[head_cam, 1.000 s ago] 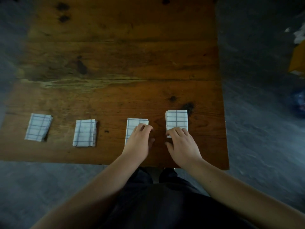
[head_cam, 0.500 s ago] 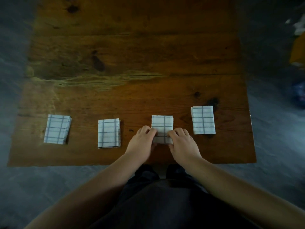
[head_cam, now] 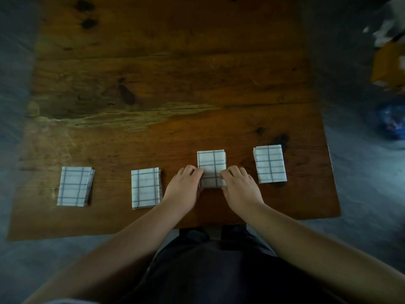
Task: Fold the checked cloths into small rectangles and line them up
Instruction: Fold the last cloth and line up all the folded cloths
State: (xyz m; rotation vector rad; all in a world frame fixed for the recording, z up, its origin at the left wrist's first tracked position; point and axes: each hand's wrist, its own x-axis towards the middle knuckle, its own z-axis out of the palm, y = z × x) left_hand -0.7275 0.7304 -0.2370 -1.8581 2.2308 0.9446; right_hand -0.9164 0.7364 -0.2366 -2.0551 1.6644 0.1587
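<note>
Nearly aligned: a small folded white cloth with dark checks (head_cam: 211, 167) lies near the brown wooden table's (head_cam: 175, 84) front edge.
Fingers of the left hand (head_cam: 184, 187) and right hand (head_cam: 240, 189) curl onto its side edges; light, soft and layered, it likely holds shape best gripped at both sides.

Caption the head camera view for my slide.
Left hand and right hand hold the third folded checked cloth in a row on a wooden table.

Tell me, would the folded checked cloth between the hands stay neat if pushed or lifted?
The folded cloth probably slides easily: it lies flat on the wooden table, left hand and right hand at its sides. Lifted by one edge it would likely flop open; loose layers show at its right edge. Likely light.
</note>
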